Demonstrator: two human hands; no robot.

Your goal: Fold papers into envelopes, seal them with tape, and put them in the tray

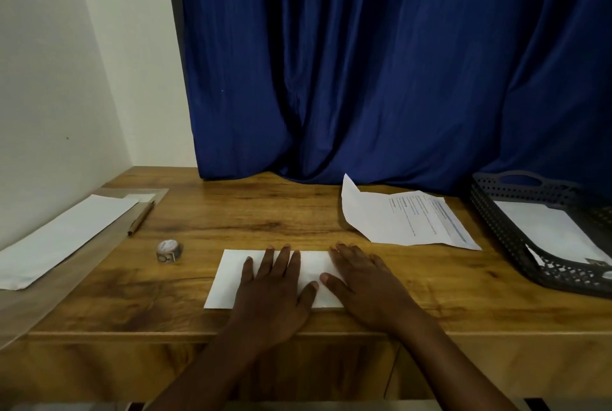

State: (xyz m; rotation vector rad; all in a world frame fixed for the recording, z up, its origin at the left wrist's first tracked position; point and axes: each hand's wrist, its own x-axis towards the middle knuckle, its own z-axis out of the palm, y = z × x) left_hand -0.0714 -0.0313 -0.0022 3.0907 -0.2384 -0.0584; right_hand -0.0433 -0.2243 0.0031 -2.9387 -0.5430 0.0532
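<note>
Printed sheet (pixel 410 218): text illegible

Under my flat left hand (pixel 276 288) and right hand (pixel 362 281) the folded paper (pixel 228 281) looks smooth, matt white. The desk (pixel 265 212) is wood-grain with a soft sheen. At ten o'clock, a small roll of tape (pixel 169 251), slightly glossy. At two o'clock, thin printed paper (pixel 407 218), creased. At three o'clock, a dark perforated plastic tray (pixel 503 212), matt. Behind, blue cloth curtain (pixel 381 63), satiny.
</note>
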